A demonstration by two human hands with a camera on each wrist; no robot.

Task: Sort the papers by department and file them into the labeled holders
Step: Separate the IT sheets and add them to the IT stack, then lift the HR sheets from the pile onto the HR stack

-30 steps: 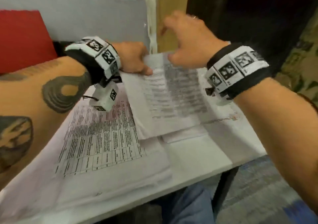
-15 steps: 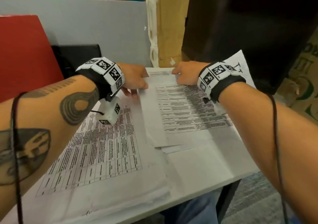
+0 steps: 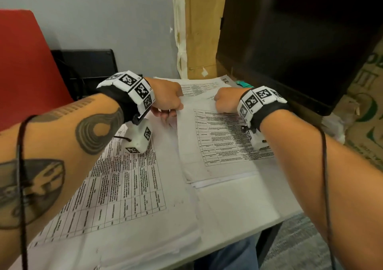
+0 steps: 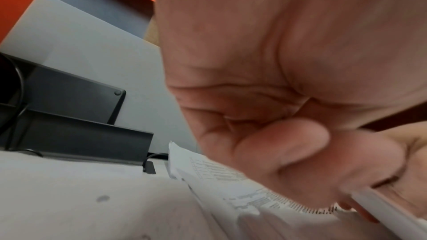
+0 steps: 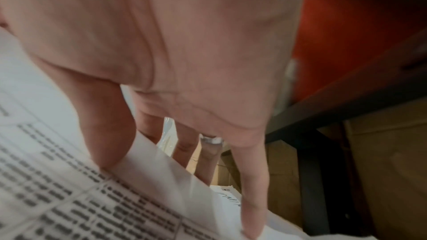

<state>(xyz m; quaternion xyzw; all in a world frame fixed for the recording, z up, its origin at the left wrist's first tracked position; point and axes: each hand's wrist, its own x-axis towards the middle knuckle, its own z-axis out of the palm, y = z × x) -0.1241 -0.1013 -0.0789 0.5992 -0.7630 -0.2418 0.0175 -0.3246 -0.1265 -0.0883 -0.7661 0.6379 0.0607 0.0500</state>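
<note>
Two lots of printed papers lie on the white table point(image 3: 238, 207). A wide pile with a table grid point(image 3: 124, 197) lies at the left, and a smaller stack point(image 3: 217, 166) at the right. My left hand point(image 3: 167, 103) grips the smaller stack's far left edge with curled fingers; the left wrist view shows this hand point(image 4: 300, 152) pinching that edge of the stack point(image 4: 219, 171). My right hand point(image 3: 226, 101) holds the stack's far edge. In the right wrist view its thumb point(image 5: 104, 134) lies on the top sheet point(image 5: 69, 198), the other fingers reaching behind the edge. A black file holder point(image 3: 87, 70) stands behind my left wrist.
A grey partition point(image 3: 103, 24) rises behind the table, with a red panel point(image 3: 20, 62) at the left. A dark cabinet point(image 3: 290, 41) and a cardboard box point(image 3: 369, 124) stand at the right. The table's front edge runs close to my lap.
The lifted sheet has come down onto the right stack. My right hand dropped from above to the stack's far edge, and my left hand shifted to the stack's left edge.
</note>
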